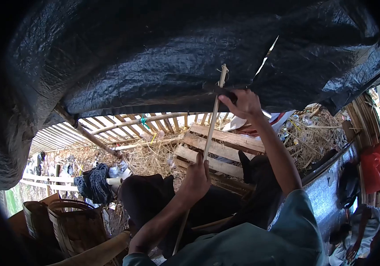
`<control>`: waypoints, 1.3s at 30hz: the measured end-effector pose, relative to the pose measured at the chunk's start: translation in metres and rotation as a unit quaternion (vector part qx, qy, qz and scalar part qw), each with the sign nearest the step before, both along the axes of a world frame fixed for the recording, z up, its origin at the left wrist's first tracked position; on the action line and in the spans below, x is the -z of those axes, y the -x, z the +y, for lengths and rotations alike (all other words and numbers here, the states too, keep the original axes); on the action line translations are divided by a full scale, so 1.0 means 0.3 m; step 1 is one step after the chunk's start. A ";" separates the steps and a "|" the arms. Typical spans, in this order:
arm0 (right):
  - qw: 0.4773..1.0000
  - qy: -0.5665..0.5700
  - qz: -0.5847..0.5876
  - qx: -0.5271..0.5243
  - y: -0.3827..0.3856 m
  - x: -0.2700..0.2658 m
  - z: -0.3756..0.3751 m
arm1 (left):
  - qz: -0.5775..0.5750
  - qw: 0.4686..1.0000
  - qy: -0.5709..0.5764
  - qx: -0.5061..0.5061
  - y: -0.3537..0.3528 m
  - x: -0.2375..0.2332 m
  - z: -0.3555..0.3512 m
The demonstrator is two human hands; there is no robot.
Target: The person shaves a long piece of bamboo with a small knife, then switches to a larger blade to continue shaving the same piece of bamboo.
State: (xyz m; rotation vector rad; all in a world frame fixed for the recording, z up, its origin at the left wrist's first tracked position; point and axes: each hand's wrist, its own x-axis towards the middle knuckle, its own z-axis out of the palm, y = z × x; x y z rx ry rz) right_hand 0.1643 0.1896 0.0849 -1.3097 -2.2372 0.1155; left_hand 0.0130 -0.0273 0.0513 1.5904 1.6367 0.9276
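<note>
A long, pale bamboo strip (213, 122) runs up at a slant from my lap, with frayed fibres at its top end. My left hand (195, 181) is closed around its lower part. Higher up, my right hand (246, 104) is closed on a dark knife (214, 88), whose blade lies across the strip just below the frayed tip. Shadow and the dark sheet behind make the blade's outline hard to see. Below the left hand, the strip passes between my legs, partly hidden by my forearm.
A black plastic sheet (163, 66) hangs low ahead. Wooden slats (221, 153) lie beyond my knees on straw-littered ground. Woven bamboo baskets (75, 221) stand at lower left, near a dark cloth (94, 182). A red bag (375, 167) hangs at right.
</note>
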 end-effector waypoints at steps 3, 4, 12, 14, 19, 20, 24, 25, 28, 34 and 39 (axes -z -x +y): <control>0.996 0.021 0.040 0.072 -0.015 -0.001 0.034 | 0.004 1.000 -0.010 0.005 -0.010 -0.013 0.042; 0.994 0.021 0.043 0.100 -0.017 0.026 0.013 | 0.006 1.000 0.008 0.003 -0.014 -0.011 0.032; 0.984 0.033 -0.048 -0.171 0.028 0.016 -0.254 | 0.029 0.999 0.011 -0.029 0.016 0.031 0.035; 0.972 0.027 -0.130 -0.194 0.026 0.043 -0.315 | 0.007 0.999 -0.040 -0.013 0.024 0.057 0.036; 0.992 0.080 -0.086 -0.044 -0.029 0.099 -0.088 | 0.014 0.997 0.072 0.011 -0.004 0.020 -0.008; 0.980 0.152 -0.073 0.108 -0.066 0.069 0.054 | 0.053 0.996 0.040 0.056 -0.026 0.038 -0.023; 0.919 0.197 0.097 0.326 -0.371 0.023 0.413 | 0.110 0.985 0.000 0.131 -0.035 0.054 -0.042; 0.919 0.183 0.104 0.332 -0.386 0.014 0.422 | 0.056 0.995 0.022 0.084 -0.010 0.027 -0.035; 0.940 0.117 0.054 0.314 -0.375 0.004 0.333 | -0.023 0.999 0.034 0.025 0.023 0.029 -0.016; 0.950 0.229 0.051 0.207 -0.330 0.165 0.197 | -0.040 0.999 -0.017 0.021 0.039 0.044 -0.016; 0.978 0.179 -0.080 0.066 -0.240 0.174 -0.004 | -0.186 0.981 0.000 0.060 0.058 0.042 0.012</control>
